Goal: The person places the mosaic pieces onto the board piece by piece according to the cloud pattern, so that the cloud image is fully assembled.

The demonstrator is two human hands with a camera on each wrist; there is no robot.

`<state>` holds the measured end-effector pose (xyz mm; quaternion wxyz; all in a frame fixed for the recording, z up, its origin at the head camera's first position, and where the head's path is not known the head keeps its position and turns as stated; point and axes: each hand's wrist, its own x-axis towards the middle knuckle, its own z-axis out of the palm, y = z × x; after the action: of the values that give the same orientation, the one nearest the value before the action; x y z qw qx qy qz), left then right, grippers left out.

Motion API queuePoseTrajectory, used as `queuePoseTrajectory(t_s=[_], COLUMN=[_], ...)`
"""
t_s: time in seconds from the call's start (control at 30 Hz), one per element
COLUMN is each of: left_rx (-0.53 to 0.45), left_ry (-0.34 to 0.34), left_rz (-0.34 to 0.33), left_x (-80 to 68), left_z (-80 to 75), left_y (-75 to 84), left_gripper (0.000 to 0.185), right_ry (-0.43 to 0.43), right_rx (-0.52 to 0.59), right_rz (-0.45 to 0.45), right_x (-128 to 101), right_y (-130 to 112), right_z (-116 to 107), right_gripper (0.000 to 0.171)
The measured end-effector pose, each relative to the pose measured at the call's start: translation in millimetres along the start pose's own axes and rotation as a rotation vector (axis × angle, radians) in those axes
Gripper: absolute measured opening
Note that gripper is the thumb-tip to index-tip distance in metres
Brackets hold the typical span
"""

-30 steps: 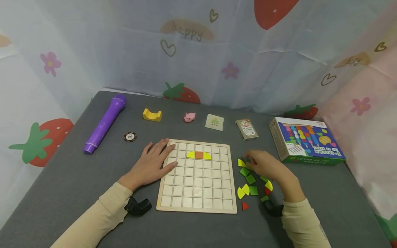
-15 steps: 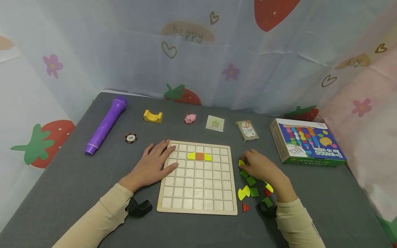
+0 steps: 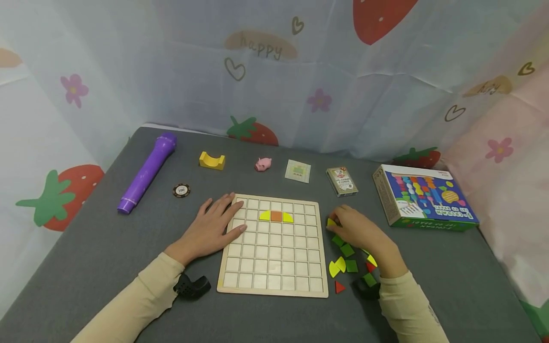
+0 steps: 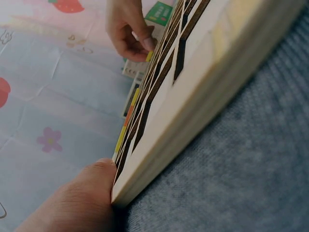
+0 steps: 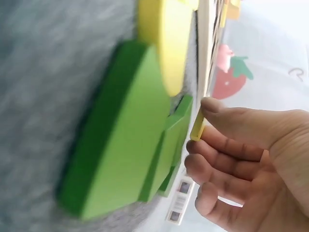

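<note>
A wooden grid board [image 3: 274,281] lies on the grey table, with two yellow pieces and an orange piece [image 3: 276,216] set in its second row. My left hand [image 3: 212,228] rests flat on the board's left edge, and its thumb [image 4: 79,198] presses the rim. Just right of the board, my right hand [image 3: 358,231] pinches a small yellow piece [image 3: 331,222] between thumb and fingers; the same yellow piece [image 5: 196,126] shows in the right wrist view. Loose green, yellow and red pieces [image 3: 346,263] lie under and beside that hand.
Along the back stand a purple cylinder [image 3: 146,173], a poker chip [image 3: 181,190], a yellow block [image 3: 212,161], a pink pig [image 3: 263,164], a small card [image 3: 298,171] and a card deck [image 3: 341,180]. A colourful box [image 3: 424,197] sits at the right. Curtains close in the table.
My right hand has slid left toward the board and has closed on a yellow piece. The left hand has stayed put.
</note>
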<state>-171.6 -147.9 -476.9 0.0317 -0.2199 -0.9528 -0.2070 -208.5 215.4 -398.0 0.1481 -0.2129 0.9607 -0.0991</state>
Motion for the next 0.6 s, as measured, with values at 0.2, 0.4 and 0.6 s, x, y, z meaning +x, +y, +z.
queuePoseTrajectory(t_s=[0.2, 0.4, 0.6], left_rx=[-0.003, -0.012, -0.021], left_ry=[-0.003, -0.011, -0.006], left_rz=[0.001, -0.004, 0.0], left_x=[0.0, -1.5, -1.2], left_z=[-0.2, -2.0, -3.7], left_y=[-0.4, 1.9, 2.2], left_gripper=[0.068, 0.068, 0.067], right_ry=[-0.009, 0.002, -0.024], right_rx=[0.062, 0.042, 0.009], right_rz=[-0.056, -0.151, -0.157], right_x=[4.7, 10.8, 16.7], right_y=[-12.1, -28.7, -43.9], right_z=[-0.6, 4.9, 6.0], right_gripper=[0.026, 0.023, 0.024])
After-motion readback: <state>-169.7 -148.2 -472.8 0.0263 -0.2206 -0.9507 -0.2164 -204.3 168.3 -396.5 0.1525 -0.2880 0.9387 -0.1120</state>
